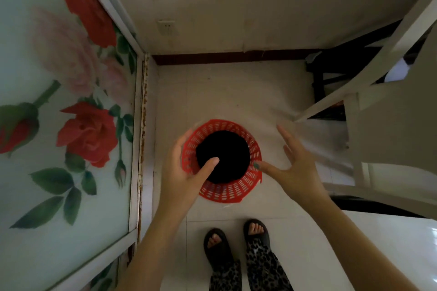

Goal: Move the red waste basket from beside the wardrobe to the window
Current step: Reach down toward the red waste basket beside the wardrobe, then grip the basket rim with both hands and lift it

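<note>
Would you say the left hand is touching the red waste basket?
Touching: in the head view, the left hand grips the red waste basket rim, thumb inside.

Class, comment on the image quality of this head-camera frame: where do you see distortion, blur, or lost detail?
Head view: wide-angle distortion bows the wardrobe frame and the white furniture at the edges; the right hand is slightly motion-blurred; the red waste basket has an interior so dark that no detail shows; lighting is dim and soft.

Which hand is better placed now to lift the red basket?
Left. The left hand already wraps the red basket rim, thumb inside. The right hand is spread open, only its thumb near the rim.
</note>
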### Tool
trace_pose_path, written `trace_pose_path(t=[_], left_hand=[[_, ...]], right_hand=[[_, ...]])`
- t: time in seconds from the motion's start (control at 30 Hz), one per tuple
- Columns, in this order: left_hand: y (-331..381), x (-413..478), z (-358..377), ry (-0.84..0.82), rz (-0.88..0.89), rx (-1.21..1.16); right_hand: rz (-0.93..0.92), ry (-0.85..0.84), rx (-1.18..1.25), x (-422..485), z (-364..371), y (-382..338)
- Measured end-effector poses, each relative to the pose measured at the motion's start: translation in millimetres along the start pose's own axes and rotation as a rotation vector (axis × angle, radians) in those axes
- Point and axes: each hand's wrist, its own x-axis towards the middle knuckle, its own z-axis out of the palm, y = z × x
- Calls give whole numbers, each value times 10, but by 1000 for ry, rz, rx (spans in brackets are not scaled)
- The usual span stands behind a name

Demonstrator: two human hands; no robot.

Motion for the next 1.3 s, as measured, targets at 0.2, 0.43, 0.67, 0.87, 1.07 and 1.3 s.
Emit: trace_pose_path(t=[0.2, 0.43, 0.67, 0.87, 1.07, 1.3], left_hand=[[-538, 43, 96, -9, -92, 44], [-1023, 147, 192, -10, -160, 71], [-1591, 235, 353, -3, -223, 90], [-1931, 324, 471, 8, -280, 89], [-2174, 435, 549, 25, -293, 88], [-2426, 611, 643, -41, -306, 121]], right_hand=[[74, -28, -29, 118, 155, 398], [153, -50, -46, 291, 311, 797], [205, -62, -78, 492, 473, 1229], [209, -84, -109, 674, 596, 1568], [219, -87, -146, 899, 730, 1825], [241, -94, -147, 1195, 825, 2089]])
